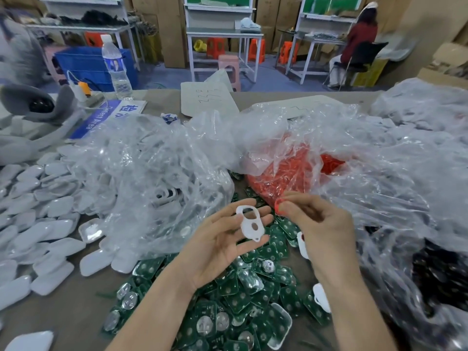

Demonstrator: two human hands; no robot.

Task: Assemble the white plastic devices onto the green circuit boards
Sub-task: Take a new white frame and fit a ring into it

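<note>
My left hand [222, 239] lies palm up with straight fingers, and a flat white plastic frame [249, 222] with two holes rests across the fingertips. Just to the right, my right hand [321, 224] pinches a small red plastic piece [279, 207] between thumb and fingers. Under both hands lies a heap of green circuit boards [235, 300] with round metal contacts. Many white plastic shells [38, 206] are spread over the table's left side. A clear bag of red parts [291, 173] sits right behind my right hand.
Crumpled clear plastic bags [157, 178] crowd the middle and right of the table. A water bottle [115, 64] and a blue sign [101, 115] stand at the far left edge. Beyond are workbenches, stools and a seated person [354, 46].
</note>
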